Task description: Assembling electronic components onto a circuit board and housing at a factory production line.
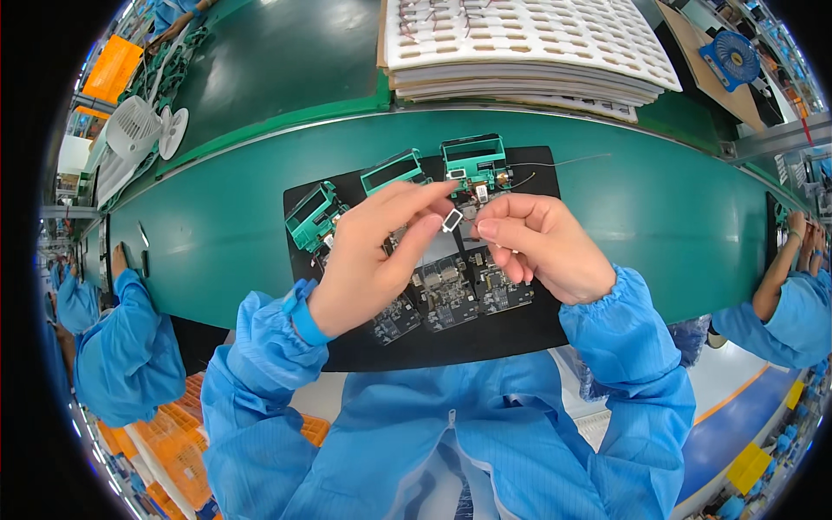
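Part: small silvery rectangular component (452, 220), held up in the air above the black mat (529, 334), between your two hands.
Grip, left: your left hand (368, 260) has thumb and forefinger pinched together on the component, forefinger stretched over its top, thumb beneath.
Grip, right: your right hand (546, 243) has its fingers curled in; the fingertips (487, 230) sit just beside the component's right edge. You cannot tell whether they pinch something of their own or only steady the part.
Relation: the component lies at the left hand's fingertips, to the left of the right hand's; its long axis runs tilted, lower left to upper right. The left hand carries it, so it is the nearer.
Below: three dark circuit boards (446, 295) lie side by side on the mat under your hands.
Beyond: three green plastic frames (474, 160) stand in a row along the mat's far edge, the rightmost with a thin wire (563, 162) trailing right.
Base: the mat rests on the green tabletop (659, 217).
Far side: one stack of white perforated trays (520, 43).
Counts: one component, three boards, three frames, one mat, two hands of yours.
Neighbours: other workers' blue sleeves show at the left and right edges, well apart.
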The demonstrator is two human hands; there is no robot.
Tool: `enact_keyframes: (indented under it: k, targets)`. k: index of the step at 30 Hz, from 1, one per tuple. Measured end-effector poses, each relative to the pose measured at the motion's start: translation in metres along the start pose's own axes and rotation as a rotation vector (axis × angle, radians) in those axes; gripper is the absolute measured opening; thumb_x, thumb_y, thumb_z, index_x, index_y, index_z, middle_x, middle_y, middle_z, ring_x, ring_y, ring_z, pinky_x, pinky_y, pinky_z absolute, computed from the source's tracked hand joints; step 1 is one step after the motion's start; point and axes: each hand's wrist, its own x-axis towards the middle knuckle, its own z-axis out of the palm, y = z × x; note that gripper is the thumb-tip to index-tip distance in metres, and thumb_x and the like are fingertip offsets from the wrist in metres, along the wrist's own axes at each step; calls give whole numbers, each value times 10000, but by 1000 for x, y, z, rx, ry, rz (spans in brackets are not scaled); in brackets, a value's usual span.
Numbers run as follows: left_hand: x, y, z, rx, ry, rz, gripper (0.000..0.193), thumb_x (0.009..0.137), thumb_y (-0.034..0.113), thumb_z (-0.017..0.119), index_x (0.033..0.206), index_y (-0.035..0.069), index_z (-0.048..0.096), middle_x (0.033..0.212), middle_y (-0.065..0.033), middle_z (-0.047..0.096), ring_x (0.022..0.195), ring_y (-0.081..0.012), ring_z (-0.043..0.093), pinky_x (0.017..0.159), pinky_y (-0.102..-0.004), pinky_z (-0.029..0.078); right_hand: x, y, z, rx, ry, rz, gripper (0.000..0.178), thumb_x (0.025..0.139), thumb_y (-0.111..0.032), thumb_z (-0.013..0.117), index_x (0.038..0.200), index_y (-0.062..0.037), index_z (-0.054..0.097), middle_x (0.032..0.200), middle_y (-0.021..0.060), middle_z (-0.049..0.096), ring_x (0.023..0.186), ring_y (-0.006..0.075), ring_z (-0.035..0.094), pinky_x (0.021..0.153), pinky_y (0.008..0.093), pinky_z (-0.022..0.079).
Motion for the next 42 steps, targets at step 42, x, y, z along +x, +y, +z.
enact_keyframes:
  k: [42]
  targets:
    - [-13,-24,-23,392,264,30,144,749,-73,654,875,-5,640,835,-102,596,718,-237,612,625,-312,497,49,17,55,-934,183,-524,86,833,-53,626,865,24,608,719,120,649,630,188,649,571,287,511]
